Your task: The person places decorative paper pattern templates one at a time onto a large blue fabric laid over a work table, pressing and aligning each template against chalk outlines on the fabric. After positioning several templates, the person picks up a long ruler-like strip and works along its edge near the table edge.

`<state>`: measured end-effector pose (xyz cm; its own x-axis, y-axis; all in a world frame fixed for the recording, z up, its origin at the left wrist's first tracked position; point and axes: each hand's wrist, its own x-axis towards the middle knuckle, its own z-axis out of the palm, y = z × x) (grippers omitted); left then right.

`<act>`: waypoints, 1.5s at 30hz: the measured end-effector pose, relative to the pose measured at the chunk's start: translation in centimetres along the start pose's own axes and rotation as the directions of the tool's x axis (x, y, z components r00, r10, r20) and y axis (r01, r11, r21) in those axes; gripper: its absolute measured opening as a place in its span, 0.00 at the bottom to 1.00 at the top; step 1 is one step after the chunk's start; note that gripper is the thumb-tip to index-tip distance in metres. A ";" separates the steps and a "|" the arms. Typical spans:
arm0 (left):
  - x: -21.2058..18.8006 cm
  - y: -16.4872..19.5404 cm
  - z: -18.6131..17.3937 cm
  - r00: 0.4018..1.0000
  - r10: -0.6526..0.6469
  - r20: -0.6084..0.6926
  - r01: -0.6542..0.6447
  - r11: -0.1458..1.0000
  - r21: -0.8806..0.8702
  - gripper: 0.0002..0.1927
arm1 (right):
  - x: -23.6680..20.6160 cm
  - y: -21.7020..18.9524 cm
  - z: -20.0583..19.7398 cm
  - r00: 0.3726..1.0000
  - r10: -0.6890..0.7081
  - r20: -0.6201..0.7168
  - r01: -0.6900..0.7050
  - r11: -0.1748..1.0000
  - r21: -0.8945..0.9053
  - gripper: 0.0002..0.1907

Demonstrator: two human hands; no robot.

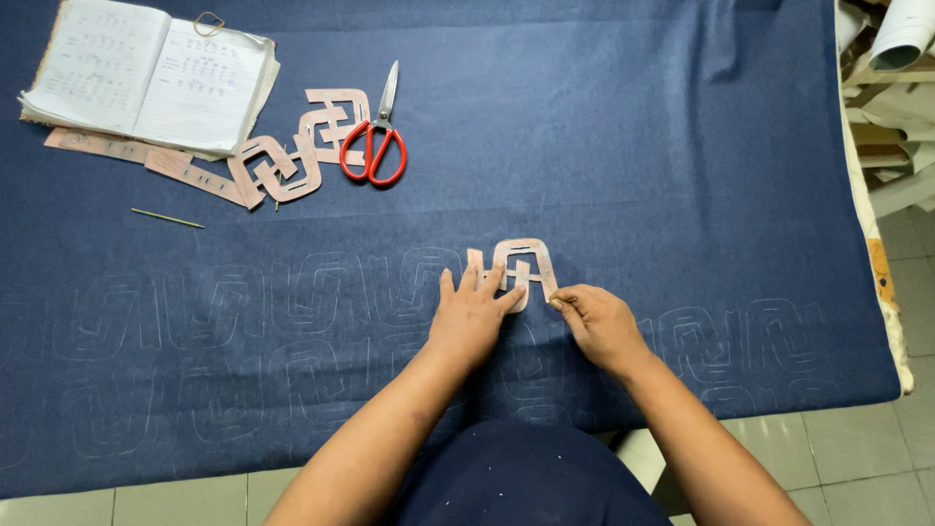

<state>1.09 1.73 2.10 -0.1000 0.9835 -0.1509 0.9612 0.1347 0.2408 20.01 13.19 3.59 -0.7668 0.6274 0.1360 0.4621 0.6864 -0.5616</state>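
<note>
Flat-pressed left hand [474, 312] pins the pink cut-out card stencil [521, 268]; I see my right hand [596, 319], fingertips pinched together, at its right edge.

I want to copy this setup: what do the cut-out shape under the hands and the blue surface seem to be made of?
The cut-out shape looks like thin card or stiff paper: flat, matte, pinkish-tan, cleanly cut edges. The blue surface looks like woven cloth, perhaps denim: matte, softly creased, with pale traced outlines.

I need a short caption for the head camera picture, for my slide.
Left hand presses a pink cardboard template on blue cloth; right hand pinches at its edge.
</note>
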 end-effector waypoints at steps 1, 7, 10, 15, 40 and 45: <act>0.0 0.0 -0.1 1.000 -0.002 0.005 0.002 1.000 -0.007 0.26 | 0.1 0.1 0.0 1.000 -0.004 -0.015 0.004 1.000 -0.005 0.08; -0.1 0.1 -0.3 1.000 -0.007 0.007 0.007 1.000 -0.019 0.25 | 1.5 0.3 0.3 0.997 0.035 -0.073 -0.034 0.999 0.019 0.09; 0.0 -0.1 -0.1 0.999 -0.019 0.032 0.020 1.000 -0.022 0.26 | 2.0 0.4 0.2 0.996 0.074 -0.050 -0.073 0.997 0.026 0.09; 0.0 -0.6 0.8 0.993 -0.016 -0.116 0.010 0.999 -0.051 0.27 | 1.3 0.1 -0.2 0.995 0.094 0.023 -0.094 0.996 -0.009 0.09; -0.5 -1.4 1.3 0.985 -0.029 -0.172 0.008 0.993 -0.121 0.23 | 8.2 -1.3 2.7 0.990 -0.127 -0.057 0.127 0.992 -0.002 0.08; -0.4 -1.6 1.9 0.983 -0.034 -0.180 0.012 0.993 -0.121 0.26 | 7.8 -1.8 2.8 0.991 -0.131 0.012 0.129 0.988 0.083 0.09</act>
<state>0.09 0.90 0.00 -0.1772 0.9840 0.0160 0.9216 0.1602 0.3534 11.98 15.83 3.36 -0.8260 0.5277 0.1982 0.3204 0.7288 -0.6052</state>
